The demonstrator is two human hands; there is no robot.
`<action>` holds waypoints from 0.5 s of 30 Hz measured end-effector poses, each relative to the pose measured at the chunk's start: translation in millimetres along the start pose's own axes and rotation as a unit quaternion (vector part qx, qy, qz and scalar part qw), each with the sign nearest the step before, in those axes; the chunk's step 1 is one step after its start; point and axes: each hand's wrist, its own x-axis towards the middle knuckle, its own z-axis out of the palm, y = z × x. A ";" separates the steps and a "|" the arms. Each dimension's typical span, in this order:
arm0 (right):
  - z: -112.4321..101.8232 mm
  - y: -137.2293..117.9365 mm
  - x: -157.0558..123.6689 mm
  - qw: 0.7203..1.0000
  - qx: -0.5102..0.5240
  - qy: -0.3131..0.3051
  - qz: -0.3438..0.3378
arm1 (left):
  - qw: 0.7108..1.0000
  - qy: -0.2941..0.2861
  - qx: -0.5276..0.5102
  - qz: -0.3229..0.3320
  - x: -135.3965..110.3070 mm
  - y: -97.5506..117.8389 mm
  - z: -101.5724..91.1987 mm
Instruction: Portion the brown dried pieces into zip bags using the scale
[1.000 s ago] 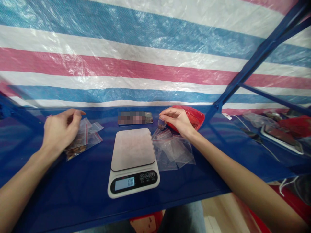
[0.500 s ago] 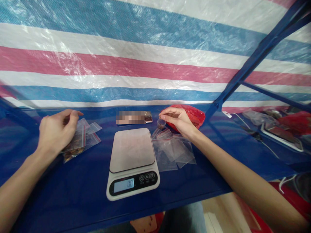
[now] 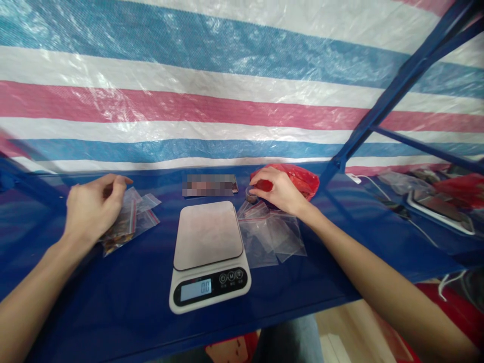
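My left hand (image 3: 94, 207) rests with curled fingers on a pile of small zip bags (image 3: 126, 224) holding brown pieces, at the left of the blue shelf (image 3: 113, 297). My right hand (image 3: 278, 190) is closed on a small clear cup (image 3: 251, 194), just in front of a red plastic bag (image 3: 300, 179). Between my hands stands a white digital scale (image 3: 209, 252) that reads 0.0, its pan bare. Several empty clear zip bags (image 3: 270, 237) lie right of the scale, under my right wrist.
A phone (image 3: 209, 185) lies behind the scale. A striped tarpaulin (image 3: 227, 91) closes the back. A blue frame post (image 3: 381, 106) slants up at the right. Beyond it are a white cable (image 3: 372, 189), more bags and a tray (image 3: 438, 206).
My right hand has dropped slightly and its fingers have closed further over the small cup. My left hand stays on the filled bags.
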 end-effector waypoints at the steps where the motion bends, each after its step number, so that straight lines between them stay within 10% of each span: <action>1: -1.5 2.4 1.1 1.000 -0.026 0.007 -0.005 | 1.000 0.000 0.001 -0.002 0.0 0.2 -0.3; 9: 8.3 28.2 4.0 0.980 -0.145 -0.122 -0.057 | 1.000 -0.018 0.009 -0.018 1.1 1.0 -0.9; 15: 14.2 26.4 2.7 0.991 -0.112 -0.062 -0.036 | 0.999 -0.013 0.030 -0.006 2.3 -3.6 3.7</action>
